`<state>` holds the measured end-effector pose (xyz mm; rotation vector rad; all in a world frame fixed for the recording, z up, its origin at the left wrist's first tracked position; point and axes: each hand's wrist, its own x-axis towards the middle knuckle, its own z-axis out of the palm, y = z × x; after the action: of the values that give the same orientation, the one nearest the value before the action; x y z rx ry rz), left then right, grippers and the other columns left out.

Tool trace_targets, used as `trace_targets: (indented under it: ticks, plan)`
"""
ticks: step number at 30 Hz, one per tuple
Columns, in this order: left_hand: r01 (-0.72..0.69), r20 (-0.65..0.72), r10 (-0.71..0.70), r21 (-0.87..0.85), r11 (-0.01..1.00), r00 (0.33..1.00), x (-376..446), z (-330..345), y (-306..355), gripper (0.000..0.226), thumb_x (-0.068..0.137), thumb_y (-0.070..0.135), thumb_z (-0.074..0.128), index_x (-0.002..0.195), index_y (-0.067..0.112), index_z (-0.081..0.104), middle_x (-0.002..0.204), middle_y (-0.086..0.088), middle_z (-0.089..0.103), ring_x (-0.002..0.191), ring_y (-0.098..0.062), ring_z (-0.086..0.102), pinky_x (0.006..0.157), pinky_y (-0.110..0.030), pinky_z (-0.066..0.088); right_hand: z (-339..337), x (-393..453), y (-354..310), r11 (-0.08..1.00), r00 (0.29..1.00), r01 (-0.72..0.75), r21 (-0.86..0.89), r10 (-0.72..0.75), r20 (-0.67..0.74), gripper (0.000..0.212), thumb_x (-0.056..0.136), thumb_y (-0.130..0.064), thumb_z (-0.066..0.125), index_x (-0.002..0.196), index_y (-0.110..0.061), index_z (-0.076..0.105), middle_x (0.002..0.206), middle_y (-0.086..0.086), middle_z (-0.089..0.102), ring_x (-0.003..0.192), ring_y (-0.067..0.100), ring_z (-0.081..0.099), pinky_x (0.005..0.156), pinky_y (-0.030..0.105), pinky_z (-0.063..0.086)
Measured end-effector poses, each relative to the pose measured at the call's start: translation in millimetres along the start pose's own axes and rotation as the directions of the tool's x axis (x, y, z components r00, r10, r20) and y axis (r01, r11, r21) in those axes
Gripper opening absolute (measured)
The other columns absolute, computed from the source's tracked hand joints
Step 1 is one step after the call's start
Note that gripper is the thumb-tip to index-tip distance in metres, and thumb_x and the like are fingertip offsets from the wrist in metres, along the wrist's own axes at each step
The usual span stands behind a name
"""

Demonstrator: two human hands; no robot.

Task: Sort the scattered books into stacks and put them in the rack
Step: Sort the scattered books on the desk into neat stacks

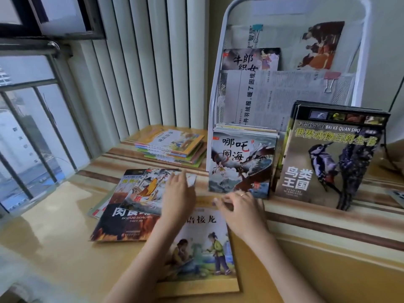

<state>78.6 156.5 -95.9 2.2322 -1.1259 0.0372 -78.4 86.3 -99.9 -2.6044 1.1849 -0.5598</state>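
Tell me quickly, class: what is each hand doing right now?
Left hand: pinching the corner of the painted storybook.
Right hand: fingers loosely curled over the top edge of the yellow book; grip cannot be told.
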Motion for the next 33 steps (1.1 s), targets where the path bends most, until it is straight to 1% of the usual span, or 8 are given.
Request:
trace_targets:
  ticks: [4,8,10,13,20,28,30,33]
  plan:
    - [0.097,0.164,-0.094,-0.011,0.995,0.982,-41.7,-32.4,-30.3,0.051,0.094,0.030,0.051,0.136,0.005,0.037,0.134,-0.016,0.048,0.131,-0.035,0.035,0.110,-0.046,0.029,24.0,-15.3,-28.7,0.995,0.966,-0.053,-0.082,0.072,0.247,0.087,0.087,-0.070,0.030,0.150,-0.012,0.012,0.159,0.002,0.007,0.146,0.019,0.001,0.114,0.050,-0.004]
    - [0.037,0.077,-0.008,-0.383,0.923,0.997,-65.7,-36.5,-34.6,0.062,0.085,0.017,0.066,0.139,0.026,0.036,0.136,-0.001,0.045,0.126,-0.022,0.044,0.106,-0.036,0.036,24.6,-19.2,-39.0,0.981,0.995,-0.028,0.191,0.009,0.103,0.072,0.091,-0.046,0.052,0.146,-0.013,0.019,0.144,0.009,0.040,0.125,0.026,0.044,0.106,0.033,0.034]
    - [0.099,0.130,0.000,-0.756,0.647,0.992,-66.9,-45.8,-40.6,0.077,0.082,0.003,0.068,0.137,0.046,0.034,0.134,0.022,0.045,0.118,-0.011,0.055,0.095,-0.038,0.051,20.1,-21.5,-41.9,0.891,0.995,-0.038,0.451,-0.008,0.100,0.067,0.092,-0.030,0.057,0.146,-0.020,0.020,0.135,0.005,0.049,0.089,0.009,0.063,0.067,0.010,0.046]
    - [0.149,0.157,-0.002,-0.938,0.314,0.988,-64.8,-49.9,-51.2,0.091,0.083,-0.008,0.061,0.131,0.063,0.031,0.130,0.034,0.048,0.112,-0.007,0.061,0.083,-0.038,0.056,8.2,-13.5,-48.1,0.747,0.995,-0.004,0.664,-0.062,0.076,0.068,0.094,-0.021,0.055,0.149,-0.022,0.015,0.147,-0.006,0.032,0.112,-0.015,0.045,0.078,-0.006,0.033]
    - [-0.078,-0.195,-0.427,-0.958,0.277,0.883,-25.7,-75.6,-66.9,0.071,0.088,-0.011,0.047,0.134,0.043,0.041,0.137,-0.010,0.049,0.078,-0.008,0.068,0.065,-0.026,0.057,-2.4,-12.7,-126.3,0.923,0.917,0.334,0.194,-0.365,0.159,0.095,0.078,-0.073,0.043,0.151,-0.029,0.000,0.154,-0.015,-0.011,0.141,0.010,-0.010,0.115,0.040,0.003]
    - [-0.093,-0.106,-0.385,-0.994,0.050,0.917,89.6,-107.3,-73.8,0.066,0.089,-0.011,0.043,0.141,0.031,0.036,0.106,-0.004,0.062,0.071,-0.007,0.067,0.061,-0.020,0.055,11.4,89.0,-168.9,0.937,0.914,0.350,0.005,-0.341,-0.222,0.066,0.092,0.007,0.033,0.146,-0.029,0.028,0.151,0.012,0.031,0.141,0.037,0.021,0.114,0.051,0.012]
    - [-0.051,-0.083,-0.233,-0.989,0.142,0.969,129.6,-106.7,-75.9,0.070,0.093,-0.002,0.050,0.148,0.030,0.021,0.126,-0.003,0.055,0.101,-0.012,0.063,0.081,-0.021,0.054,16.7,134.3,-164.3,0.945,0.899,0.325,-0.021,-0.316,-0.303,0.061,0.093,0.002,0.027,0.145,-0.030,0.032,0.150,0.014,0.031,0.140,0.040,0.020,0.112,0.050,0.010]
    - [0.009,-0.027,-0.038,-0.683,0.731,0.999,188.2,-90.5,-90.4,0.082,0.090,0.034,0.062,0.151,0.027,0.009,0.150,-0.005,0.032,0.143,-0.023,0.019,0.116,-0.035,0.025,33.8,199.3,-143.8,0.974,0.948,0.222,0.047,-0.205,-0.242,0.050,0.100,-0.014,0.028,0.145,-0.036,0.031,0.156,0.008,0.020,0.145,0.033,0.006,0.116,0.055,0.005]
